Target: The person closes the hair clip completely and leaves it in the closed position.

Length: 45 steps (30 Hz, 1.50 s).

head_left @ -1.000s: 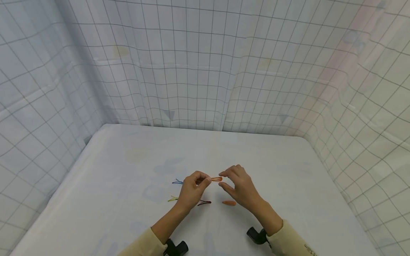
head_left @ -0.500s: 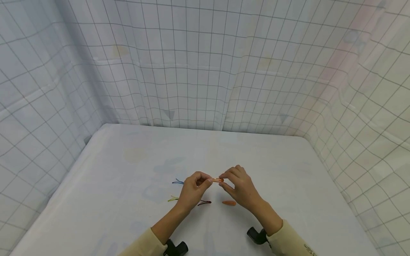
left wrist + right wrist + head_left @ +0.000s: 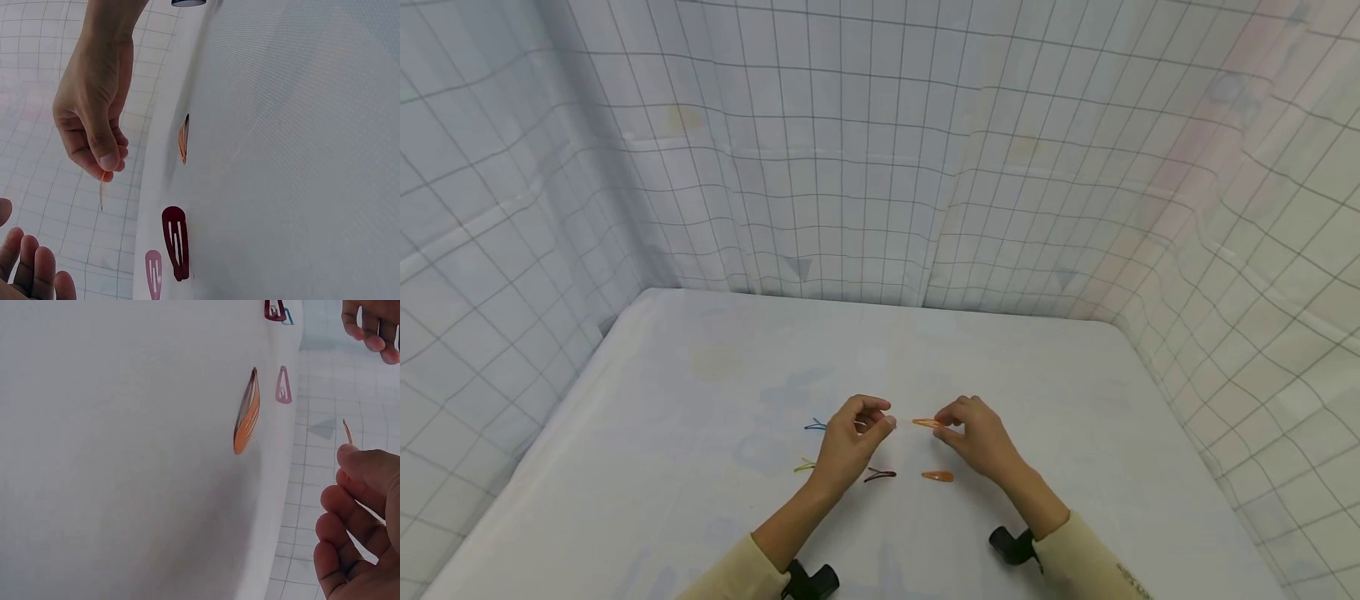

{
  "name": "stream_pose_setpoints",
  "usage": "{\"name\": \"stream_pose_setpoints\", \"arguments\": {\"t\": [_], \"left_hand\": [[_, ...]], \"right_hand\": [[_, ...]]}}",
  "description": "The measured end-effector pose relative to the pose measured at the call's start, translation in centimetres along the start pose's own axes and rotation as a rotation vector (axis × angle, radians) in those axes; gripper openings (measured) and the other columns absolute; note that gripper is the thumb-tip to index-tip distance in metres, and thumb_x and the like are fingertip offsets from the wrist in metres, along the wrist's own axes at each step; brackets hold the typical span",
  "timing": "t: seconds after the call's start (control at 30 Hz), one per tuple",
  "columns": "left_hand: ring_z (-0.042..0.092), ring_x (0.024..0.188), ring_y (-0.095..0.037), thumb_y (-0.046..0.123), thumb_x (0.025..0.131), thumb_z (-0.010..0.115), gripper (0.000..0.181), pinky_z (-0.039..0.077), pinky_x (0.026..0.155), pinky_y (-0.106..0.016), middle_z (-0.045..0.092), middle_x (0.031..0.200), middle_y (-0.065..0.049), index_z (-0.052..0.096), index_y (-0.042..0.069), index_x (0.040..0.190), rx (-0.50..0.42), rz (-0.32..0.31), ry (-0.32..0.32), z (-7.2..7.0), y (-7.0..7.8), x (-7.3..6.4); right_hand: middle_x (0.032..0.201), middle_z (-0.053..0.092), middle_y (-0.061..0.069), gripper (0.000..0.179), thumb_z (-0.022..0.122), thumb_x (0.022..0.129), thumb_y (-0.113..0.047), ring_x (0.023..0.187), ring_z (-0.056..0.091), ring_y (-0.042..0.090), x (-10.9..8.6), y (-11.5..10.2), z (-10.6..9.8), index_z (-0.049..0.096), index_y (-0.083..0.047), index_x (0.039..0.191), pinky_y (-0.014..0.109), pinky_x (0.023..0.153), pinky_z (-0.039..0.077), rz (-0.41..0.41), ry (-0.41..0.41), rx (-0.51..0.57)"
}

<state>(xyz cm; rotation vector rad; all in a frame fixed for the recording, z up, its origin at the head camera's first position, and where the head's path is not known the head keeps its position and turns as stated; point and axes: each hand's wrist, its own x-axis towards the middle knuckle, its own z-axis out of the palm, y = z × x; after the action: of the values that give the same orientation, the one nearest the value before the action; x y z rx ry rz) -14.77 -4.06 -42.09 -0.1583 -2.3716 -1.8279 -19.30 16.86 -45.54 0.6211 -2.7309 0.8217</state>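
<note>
My right hand (image 3: 981,437) pinches an orange snap hair clip (image 3: 924,422) between thumb and fingertips, above the table. In the right wrist view, this clip (image 3: 347,430) appears edge-on, its thin tip past the thumb. My left hand (image 3: 847,446) is a short way to the left, fingers loosely bent and apart, with nothing between them. Below the right hand, another orange hair clip (image 3: 937,476) lies on the table. A dark red hair clip (image 3: 881,475) lies left of it, and a pink one (image 3: 284,385) shows in both wrist views.
Beyond the left hand lie a blue hair clip (image 3: 815,425) and a yellow-green one (image 3: 805,466), both partly covered by that hand or arm. The white-covered table (image 3: 700,500) ends at a gridded curtain (image 3: 865,167) behind and at the sides.
The left hand has let go of the orange hair clip, its fingers parting. The right hand has taken the clip and moved slightly right with it. The clips on the table have not moved.
</note>
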Motion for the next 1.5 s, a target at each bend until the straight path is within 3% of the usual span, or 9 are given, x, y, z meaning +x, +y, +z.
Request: {"name": "stream_pose_setpoints", "arguments": {"t": [0.23, 0.67, 0.97, 1.27, 1.5], "left_hand": [[0.054, 0.083, -0.018, 0.007, 0.086, 0.066, 0.016, 0.043, 0.079, -0.025, 0.061, 0.086, -0.009, 0.063, 0.006, 0.101, -0.025, 0.004, -0.018, -0.7, 1.2, -0.3], [0.053, 0.085, -0.016, 0.007, 0.087, 0.065, 0.015, 0.043, 0.080, -0.024, 0.061, 0.089, -0.009, 0.062, 0.005, 0.101, -0.006, 0.015, -0.004, -0.4, 0.7, -0.5], [0.054, 0.086, -0.014, 0.011, 0.086, 0.067, 0.016, 0.043, 0.082, -0.026, 0.061, 0.089, -0.005, 0.063, 0.009, 0.102, 0.010, -0.003, -0.008, 0.1, -1.7, 0.4], [0.055, 0.086, -0.018, 0.009, 0.087, 0.065, 0.015, 0.044, 0.082, -0.026, 0.062, 0.089, -0.007, 0.063, 0.009, 0.102, 0.020, -0.008, 0.000, -0.1, -1.7, 0.4], [0.054, 0.084, -0.011, 0.019, 0.088, 0.066, 0.014, 0.045, 0.081, -0.025, 0.062, 0.089, -0.001, 0.063, 0.016, 0.102, -0.003, 0.048, -0.025, -0.7, -2.2, 0.3]], "right_hand": [[0.079, 0.064, -0.007, 0.010, 0.077, 0.077, -0.017, 0.076, 0.050, 0.008, 0.2, 1.2, 0.5, 0.073, -0.014, 0.086, 0.025, 0.069, 0.043, 0.119, -0.099, -0.007], [0.074, 0.059, -0.006, 0.006, 0.076, 0.078, -0.019, 0.072, 0.050, 0.009, 0.7, 2.7, 1.0, 0.072, -0.017, 0.083, 0.027, 0.065, 0.042, 0.197, -0.206, -0.002], [0.074, 0.056, -0.005, 0.007, 0.076, 0.078, -0.019, 0.070, 0.046, 0.010, 0.5, 2.7, 1.0, 0.072, -0.016, 0.083, 0.025, 0.062, 0.039, 0.153, -0.207, -0.051], [0.076, 0.056, -0.005, 0.008, 0.077, 0.077, -0.017, 0.073, 0.047, 0.010, 0.5, 2.7, 1.0, 0.072, -0.017, 0.084, 0.026, 0.066, 0.039, 0.157, -0.206, -0.058], [0.077, 0.057, -0.004, 0.011, 0.077, 0.077, -0.019, 0.074, 0.047, 0.009, 0.4, 2.6, 1.1, 0.071, -0.016, 0.086, 0.027, 0.067, 0.039, 0.159, -0.194, -0.061]]}}
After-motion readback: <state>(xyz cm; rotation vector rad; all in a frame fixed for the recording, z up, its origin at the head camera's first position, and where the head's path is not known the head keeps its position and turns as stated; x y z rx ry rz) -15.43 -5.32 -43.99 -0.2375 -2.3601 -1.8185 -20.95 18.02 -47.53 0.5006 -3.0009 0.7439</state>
